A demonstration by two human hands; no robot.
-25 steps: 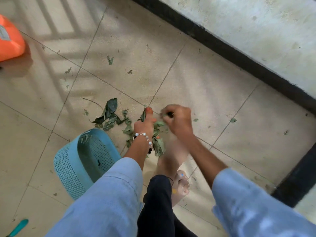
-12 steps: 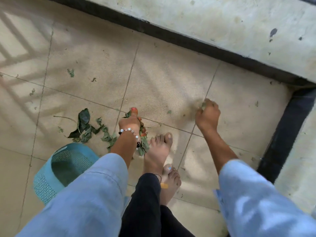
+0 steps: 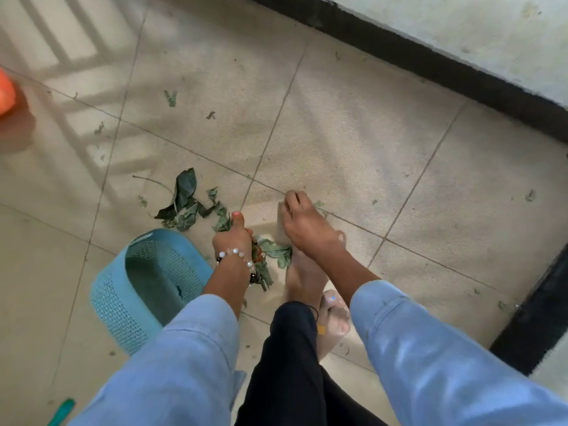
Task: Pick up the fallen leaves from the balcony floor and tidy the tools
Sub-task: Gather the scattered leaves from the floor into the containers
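Left hand: fingers curled tight round a bunch of green leaves, thumb pointing up with a pink nail, leaf ends spilling out below the wrist and toward the right. Beaded bracelet of pale round beads at the wrist.

Right hand: fingers bent down onto the floor tile just beside a small leaf scrap; cannot tell whether anything is pinched beneath them, blurred there.

Loose pile of fallen leaves just left of the left thumb: one large dark curled leaf, thin stem, smaller wilted pieces, flat on the tile. Tiny crumbs of leaf scattered farther out across the floor.

Teal plastic basket, perforated mesh walls, lying tilted beside the left forearm, mouth open toward the leaves. Bare feet under the right wrist, partly covering the tile there. Light blue sleeves, dark trouser leg nearest the camera.

Beige matte square tiles with thin grout lines, striped with railing shadows at upper left. Black skirting band below a rough pale wall. Orange object at left edge; teal handle at bottom left.
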